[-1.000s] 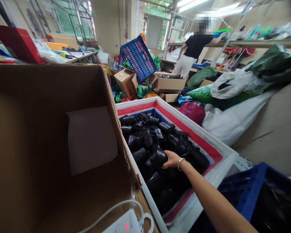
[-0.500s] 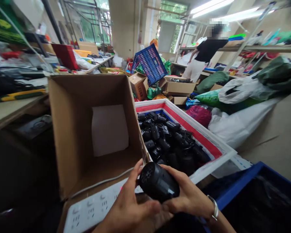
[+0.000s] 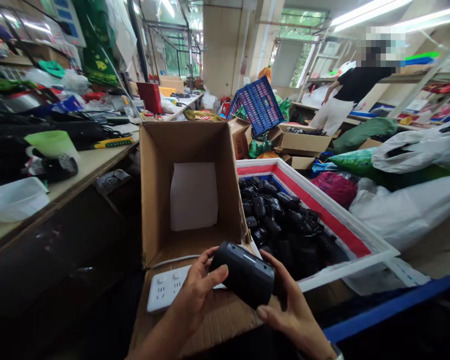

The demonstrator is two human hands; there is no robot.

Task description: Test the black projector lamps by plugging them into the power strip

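1. Before you, an open brown cardboard box [image 3: 195,145] stands beside a red-and-white-lined bin [image 3: 315,212] heaped with black plastic cylinders [image 3: 281,215].
2. Between your hands, over a white power strip [image 3: 165,287], sits a matt black plastic cylinder [image 3: 243,274]: probably light, stiff, slightly slippery.
3. Your left hand [image 3: 197,290] and right hand [image 3: 292,315] cradle it, fingers spread around the barrel, the best place to grip.

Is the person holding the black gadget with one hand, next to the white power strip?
No, not one hand: the head view shows the left hand and right hand both holding the black cylindrical gadget, next to the white power strip.
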